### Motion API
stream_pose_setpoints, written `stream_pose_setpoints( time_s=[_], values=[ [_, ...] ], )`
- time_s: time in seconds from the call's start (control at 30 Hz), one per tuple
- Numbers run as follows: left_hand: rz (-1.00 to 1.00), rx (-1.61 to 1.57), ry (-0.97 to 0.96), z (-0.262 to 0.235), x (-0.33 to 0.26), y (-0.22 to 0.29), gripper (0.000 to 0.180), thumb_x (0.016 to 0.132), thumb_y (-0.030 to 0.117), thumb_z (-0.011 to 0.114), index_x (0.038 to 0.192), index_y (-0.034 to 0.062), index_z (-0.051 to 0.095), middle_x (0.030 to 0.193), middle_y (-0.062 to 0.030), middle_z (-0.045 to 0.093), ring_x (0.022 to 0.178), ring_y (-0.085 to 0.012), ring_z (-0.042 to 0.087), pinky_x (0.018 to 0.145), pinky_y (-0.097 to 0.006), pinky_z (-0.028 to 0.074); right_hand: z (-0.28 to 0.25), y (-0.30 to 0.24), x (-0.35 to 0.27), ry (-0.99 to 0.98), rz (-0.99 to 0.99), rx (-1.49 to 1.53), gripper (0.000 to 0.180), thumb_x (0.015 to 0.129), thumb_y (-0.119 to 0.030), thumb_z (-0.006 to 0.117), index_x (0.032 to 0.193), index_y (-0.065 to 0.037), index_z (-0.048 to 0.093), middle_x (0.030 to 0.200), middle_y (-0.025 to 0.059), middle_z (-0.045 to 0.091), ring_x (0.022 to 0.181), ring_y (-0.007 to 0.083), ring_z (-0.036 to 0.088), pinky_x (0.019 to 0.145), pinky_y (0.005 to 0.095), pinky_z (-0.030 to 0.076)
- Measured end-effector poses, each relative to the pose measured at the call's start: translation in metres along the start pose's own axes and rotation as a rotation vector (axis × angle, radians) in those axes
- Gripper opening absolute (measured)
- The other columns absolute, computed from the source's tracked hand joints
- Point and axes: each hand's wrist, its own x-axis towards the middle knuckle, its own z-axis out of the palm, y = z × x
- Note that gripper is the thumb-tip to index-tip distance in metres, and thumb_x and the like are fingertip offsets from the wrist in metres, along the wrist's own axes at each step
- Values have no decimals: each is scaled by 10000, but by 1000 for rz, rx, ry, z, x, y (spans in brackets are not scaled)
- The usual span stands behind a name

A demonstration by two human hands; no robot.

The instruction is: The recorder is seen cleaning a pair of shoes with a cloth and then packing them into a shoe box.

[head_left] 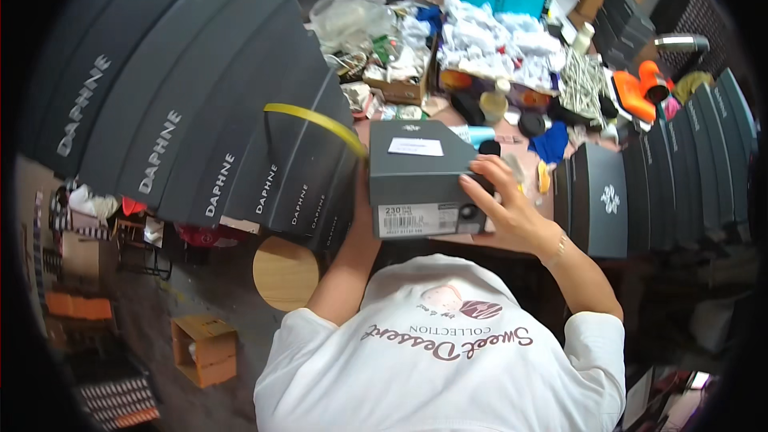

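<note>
We looked down and forward from the person's head — a wide fisheye view, close above the white T-shirt (440, 352) and dark grey shoebox (420, 182) — facing the cluttered worktable (542, 205).

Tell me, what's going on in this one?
A person in a white T-shirt is handling a dark grey shoebox at a cluttered table. The right hand has its fingers on the box's right side; the left hand is by the left side, mostly hidden, so its hold cannot be made out. The lid looks shut. More shoeboxes are stacked to the left and right.
</note>
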Motion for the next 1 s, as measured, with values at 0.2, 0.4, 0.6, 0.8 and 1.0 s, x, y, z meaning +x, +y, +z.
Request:
stream_pose_setpoints(
  time_s=[0.2,0.4,0.6,0.8,1.0],
  values=[
    [-190,59,210,-46,-14,-33,411,962,315,390,1232,20,485,1164,-143,565,1055,-249,576,905,-369,497,80,11,-21,-198,296,14,1003,482,-31,790,1379,-98,347,1331,167,339,1289,375,285,1058,428,350],
    [-514,203,214,-66,1,-1,649,922,577,352,1297,59,460,1233,-130,539,1118,-236,542,928,-360,463,89,-7,-31,-165,396,54,1001,530,-80,817,1395,-111,314,1388,170,292,1330,384,232,1087,433,308],
    [-771,349,235,-101,12,6,579,845,426,538,1273,40,475,1178,-143,572,1057,-235,574,916,-342,456,135,-43,-57,220,655,244,997,598,-167,836,1406,-81,257,1472,212,142,1348,426,194,1087,440,286],
    [-390,603,131,-144,14,-30,740,784,320,623,1406,99,288,1372,-216,367,1181,-336,477,947,-372,442,198,-36,-93,341,1011,393,883,667,-45,760,1408,-66,280,1387,265,307,1246,397,391,1035,364,354],
    [0,2269,-574,-106,19,-44,869,658,421,772,1331,18,397,1435,-309,212,1327,-453,223,1074,-493,226,222,-16,-120,170,1187,194,873,656,-212,791,1388,-110,327,1335,276,347,1187,448,412,1000,448,378]
  ],
)
